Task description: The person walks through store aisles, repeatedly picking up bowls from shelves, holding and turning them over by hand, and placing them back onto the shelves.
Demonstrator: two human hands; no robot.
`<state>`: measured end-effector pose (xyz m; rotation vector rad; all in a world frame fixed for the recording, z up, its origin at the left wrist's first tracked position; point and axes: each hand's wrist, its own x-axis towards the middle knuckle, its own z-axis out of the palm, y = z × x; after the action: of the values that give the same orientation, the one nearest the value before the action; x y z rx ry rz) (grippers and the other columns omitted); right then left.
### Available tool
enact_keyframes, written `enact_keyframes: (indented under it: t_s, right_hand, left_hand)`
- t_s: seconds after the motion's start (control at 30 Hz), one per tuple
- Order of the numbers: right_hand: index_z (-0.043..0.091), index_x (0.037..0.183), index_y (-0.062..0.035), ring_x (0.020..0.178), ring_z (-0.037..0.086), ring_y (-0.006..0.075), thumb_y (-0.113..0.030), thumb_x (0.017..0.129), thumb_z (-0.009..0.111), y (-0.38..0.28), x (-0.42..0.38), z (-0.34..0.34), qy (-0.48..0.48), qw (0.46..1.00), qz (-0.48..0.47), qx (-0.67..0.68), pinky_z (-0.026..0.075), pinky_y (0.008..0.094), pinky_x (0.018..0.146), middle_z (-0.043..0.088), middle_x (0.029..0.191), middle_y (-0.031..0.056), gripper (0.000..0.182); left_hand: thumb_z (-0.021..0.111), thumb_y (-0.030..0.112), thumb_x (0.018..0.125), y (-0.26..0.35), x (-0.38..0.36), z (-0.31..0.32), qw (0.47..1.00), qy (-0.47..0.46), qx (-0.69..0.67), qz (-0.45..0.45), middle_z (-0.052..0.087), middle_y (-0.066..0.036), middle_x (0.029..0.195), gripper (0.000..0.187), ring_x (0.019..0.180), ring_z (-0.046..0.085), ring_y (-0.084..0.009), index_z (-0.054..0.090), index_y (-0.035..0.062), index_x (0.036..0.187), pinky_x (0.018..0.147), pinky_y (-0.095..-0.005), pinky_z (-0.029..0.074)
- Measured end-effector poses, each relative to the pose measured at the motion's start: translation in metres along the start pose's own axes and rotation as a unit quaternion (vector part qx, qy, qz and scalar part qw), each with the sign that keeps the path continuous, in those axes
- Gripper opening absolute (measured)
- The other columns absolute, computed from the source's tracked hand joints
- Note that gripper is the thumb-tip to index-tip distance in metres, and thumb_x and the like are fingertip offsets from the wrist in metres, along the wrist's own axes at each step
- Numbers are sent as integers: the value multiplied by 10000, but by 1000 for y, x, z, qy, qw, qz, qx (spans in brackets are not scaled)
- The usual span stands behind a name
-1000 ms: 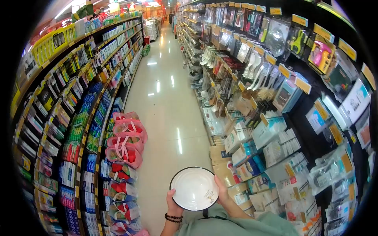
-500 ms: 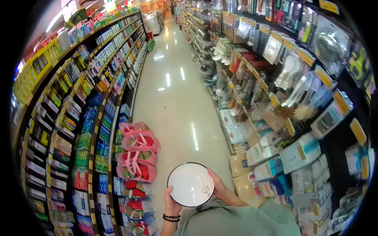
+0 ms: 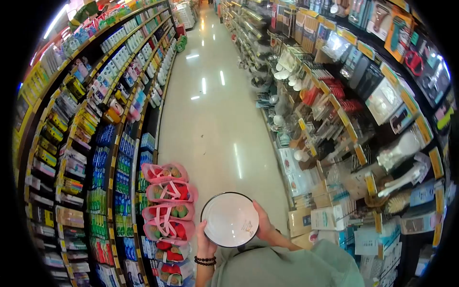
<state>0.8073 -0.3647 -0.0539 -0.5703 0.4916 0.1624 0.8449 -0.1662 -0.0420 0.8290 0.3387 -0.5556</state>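
Observation:
A round white bowl (image 3: 228, 217) with a dark rim and a small printed mark inside is held in front of the body, low in the head view. My left hand (image 3: 205, 241), with dark beads at the wrist, grips its left edge, thumb on the rim. At the right edge my right hand (image 3: 263, 222) is closed on the rim. The fingers under the bowl are hidden.
Shelves of packaged goods (image 3: 112, 158) line the left side, with pink-and-red bags (image 3: 169, 191) at their base. Kitchen utensils and packets hang on the right-hand rack (image 3: 330, 115). A shiny aisle floor (image 3: 210, 134) runs ahead between them.
The shelves and pink bags have shifted lower in view as the camera moved along the aisle. Both hands still hold the bowl, which sits slightly further left and higher.

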Motion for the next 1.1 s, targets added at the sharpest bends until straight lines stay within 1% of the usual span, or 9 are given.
enact_keyframes:
  t_s: [0.17, 0.37, 0.4, 0.43, 0.53, 0.7, 0.9, 1.03, 1.1]
  right_hand:
    - [493, 1346, -6, 1192, 555, 248, -496, 1000, 353, -46, 81, 22, 55, 998, -11, -21, 423, 378, 1031, 578, 1305, 142, 616]
    - [513, 1340, -24, 1195, 558, 252, -509, 995, 353, -124, 208, 53, 96, 995, -24, 23, 430, 394, 1031, 582, 1310, 137, 616]
    - [511, 1344, -31, 1196, 558, 254, -508, 996, 353, -141, 229, 66, 101, 994, -26, 35, 429, 399, 1033, 581, 1313, 134, 612]
    - [509, 1349, -38, 1198, 557, 255, -508, 996, 353, -157, 250, 77, 104, 993, -30, 48, 428, 403, 1036, 579, 1316, 131, 608]
    - [494, 1367, -57, 1210, 551, 257, -513, 1000, 343, -198, 309, 107, 103, 993, -48, 43, 421, 412, 1048, 567, 1335, 124, 605]
    - [449, 1402, -56, 1247, 520, 244, -528, 1018, 295, -241, 378, 134, 76, 995, -66, 27, 390, 407, 1078, 533, 1375, 115, 627]
    - [430, 1408, -32, 1268, 499, 232, -511, 1032, 269, -293, 471, 129, 86, 993, -73, -26, 369, 399, 1093, 518, 1390, 115, 629]
    - [453, 1388, -19, 1256, 509, 243, -478, 1036, 302, -342, 547, 126, 91, 992, -84, 33, 387, 399, 1079, 527, 1377, 133, 598]
    - [472, 1372, -11, 1245, 519, 254, -443, 1039, 332, -371, 590, 122, 121, 987, -71, 76, 408, 406, 1062, 536, 1364, 146, 563]
  left_hand:
    - [500, 373, 937, 31, 104, 21, 999, -1, 10, -34, 603, -129, 1257, 534, 1137, 587, -257, 509, -18, 1301, 975, -369, 461]
    - [446, 407, 979, 89, 242, 55, 991, -78, 90, -61, 557, -97, 1320, 557, 1223, 516, -226, 472, -13, 1345, 1030, -377, 402]
    - [434, 415, 987, 106, 264, 66, 986, -104, 119, -52, 540, -92, 1342, 568, 1243, 499, -221, 454, -11, 1363, 1047, -379, 384]
    - [417, 493, 995, 123, 282, 74, 974, -148, 168, -29, 410, -87, 1483, 669, 1360, 372, -223, 345, 19, 1462, 1126, -385, 279]
    - [389, 469, 1015, 151, 359, 79, 963, -206, 163, 50, 402, -87, 1486, 639, 1372, 357, -216, 329, 27, 1472, 1136, -381, 259]
    - [351, 407, 1042, 203, 447, 118, 967, -177, 163, 87, 441, -94, 1455, 562, 1316, 425, -203, 362, 15, 1445, 1091, -356, 336]
    - [322, 403, 1048, 233, 542, 155, 982, -128, 139, 21, 497, -119, 1404, 563, 1295, 461, -226, 405, -30, 1400, 1098, -367, 336]
    - [312, 395, 1048, 241, 630, 178, 973, -166, 157, 38, 297, -116, 1539, 614, 1414, 286, -221, 189, 23, 1520, 1165, -363, 211]
    - [315, 391, 1047, 262, 663, 222, 966, -173, 184, 51, 238, -111, 1563, 630, 1434, 237, -219, 137, 30, 1531, 1174, -365, 188]
